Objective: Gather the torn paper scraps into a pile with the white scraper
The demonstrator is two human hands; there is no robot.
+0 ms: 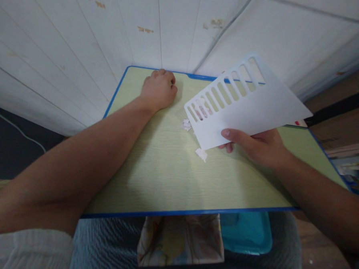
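Note:
My right hand (pixel 258 144) grips the lower edge of a white card with a row of cut-out slots (pixel 244 111), thumb on top and fingers underneath. The slots run along its upper edge and grow longer toward the right. The card is held tilted above the table. Through its leftmost slots some pinkish-white pieces show, too covered to make out. My left hand (pixel 159 87) rests in a loose fist near the table's far edge; nothing shows in its curled fingers. Small torn paper scraps (pixel 202 154) lie on the tabletop between my hands, partly under the card.
The pale green table (pixel 158 183) has a blue rim and stands against a white panelled wall (pixel 144 44) with a grey cable (pixel 225 29). Below its front edge, on my lap, are a patterned fabric container (pixel 180 241) and a turquoise plastic tray (pixel 251 235).

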